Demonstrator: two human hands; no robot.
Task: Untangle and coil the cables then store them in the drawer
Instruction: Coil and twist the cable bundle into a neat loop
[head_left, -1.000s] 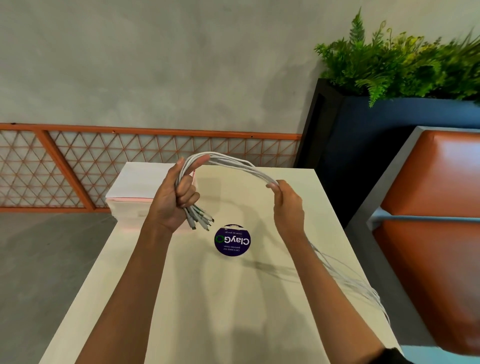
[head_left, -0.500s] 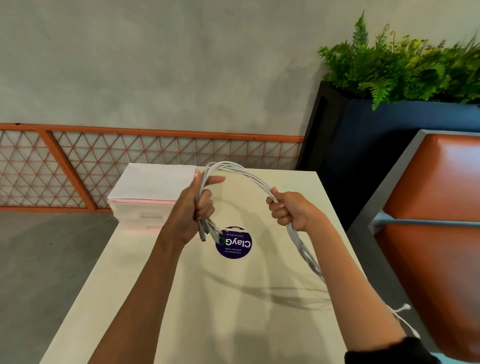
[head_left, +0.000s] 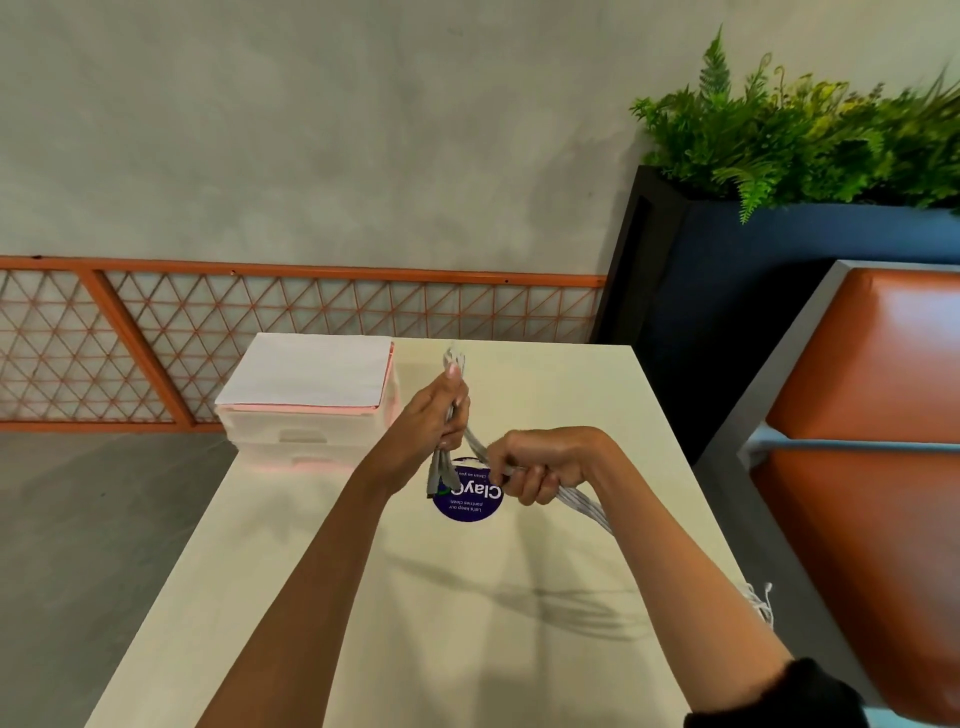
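Several white cables (head_left: 582, 504) run as one bundle above the round sticker (head_left: 467, 500) on the bench (head_left: 519, 649): left hand (head_left: 434, 418) clamps the plug ends, right hand (head_left: 540, 465) grips the slack, likely forming a loop. Drawer box (head_left: 306, 410) sits beyond.

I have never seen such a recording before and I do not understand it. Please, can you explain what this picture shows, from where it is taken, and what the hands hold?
No machine here: a person works with bare hands. The camera sits on the person's head and looks forward and down. The left hand grips a bundle of white cables with the plugs hanging below it; the right hand grips the same bundle closer to you, and the rest trails off the table edge. On the table are a round purple sticker and a small drawer box, closed.
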